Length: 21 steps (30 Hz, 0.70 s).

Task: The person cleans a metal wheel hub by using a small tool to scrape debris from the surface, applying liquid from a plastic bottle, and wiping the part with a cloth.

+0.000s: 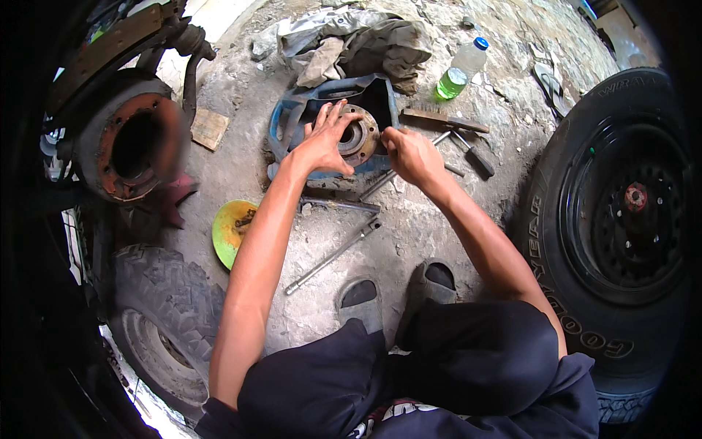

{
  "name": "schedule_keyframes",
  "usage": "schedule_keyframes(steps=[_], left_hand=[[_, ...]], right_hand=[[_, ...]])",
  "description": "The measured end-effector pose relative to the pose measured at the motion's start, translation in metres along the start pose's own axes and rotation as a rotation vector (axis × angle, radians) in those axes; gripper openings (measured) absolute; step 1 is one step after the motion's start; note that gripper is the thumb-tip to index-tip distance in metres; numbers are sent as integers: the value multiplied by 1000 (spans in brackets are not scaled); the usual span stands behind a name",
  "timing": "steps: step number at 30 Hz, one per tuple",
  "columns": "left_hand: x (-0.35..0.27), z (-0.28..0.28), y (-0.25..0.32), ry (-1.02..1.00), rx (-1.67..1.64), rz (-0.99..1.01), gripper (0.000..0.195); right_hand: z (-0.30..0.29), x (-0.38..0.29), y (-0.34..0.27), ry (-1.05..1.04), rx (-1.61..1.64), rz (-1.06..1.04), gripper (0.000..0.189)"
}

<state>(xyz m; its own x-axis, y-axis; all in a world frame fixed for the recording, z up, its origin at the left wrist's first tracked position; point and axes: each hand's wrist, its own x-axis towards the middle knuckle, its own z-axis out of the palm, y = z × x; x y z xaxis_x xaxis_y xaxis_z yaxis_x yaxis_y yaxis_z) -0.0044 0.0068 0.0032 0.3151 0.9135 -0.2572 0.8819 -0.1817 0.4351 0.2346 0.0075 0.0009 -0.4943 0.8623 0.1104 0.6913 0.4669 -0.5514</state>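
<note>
A round rusty metal wheel hub (368,123) with bolt holes rests on a blue cut-open plastic jerrycan (351,83). My left hand (327,137) steadies it from the left, fingers spread over its face and thumb near its lower rim. At the hub's right edge, my right hand (412,155) is curled with its fingertips against the flange. Whatever may be inside those fingers is hidden. Long metal bars (343,204) lie on the ground just below the jerrycan. Behind the right hand are a wire brush (445,119) and a black-handled tool (480,163).
A large Goodyear tyre (540,236) stands at right; a second tyre (164,285) leans at lower left. An orange-faced axle drum (109,164) juts in at left. A socket wrench bar (332,257), a yellow-green dish (224,233), a bottle (460,68) and cloths (378,44) lie around.
</note>
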Motion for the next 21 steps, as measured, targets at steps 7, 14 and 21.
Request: schedule_keyframes(steps=[7,14,21], left_hand=[[-6,4,-2,12,-12,-16,121],[1,5,4,24,-14,-28,122],[-7,14,3,88,-28,-74,121]], right_hand=[[9,-26,-16,-33,11,41,11],[8,-1,0,77,-5,18,11],[13,-18,-22,13,10,147,12]])
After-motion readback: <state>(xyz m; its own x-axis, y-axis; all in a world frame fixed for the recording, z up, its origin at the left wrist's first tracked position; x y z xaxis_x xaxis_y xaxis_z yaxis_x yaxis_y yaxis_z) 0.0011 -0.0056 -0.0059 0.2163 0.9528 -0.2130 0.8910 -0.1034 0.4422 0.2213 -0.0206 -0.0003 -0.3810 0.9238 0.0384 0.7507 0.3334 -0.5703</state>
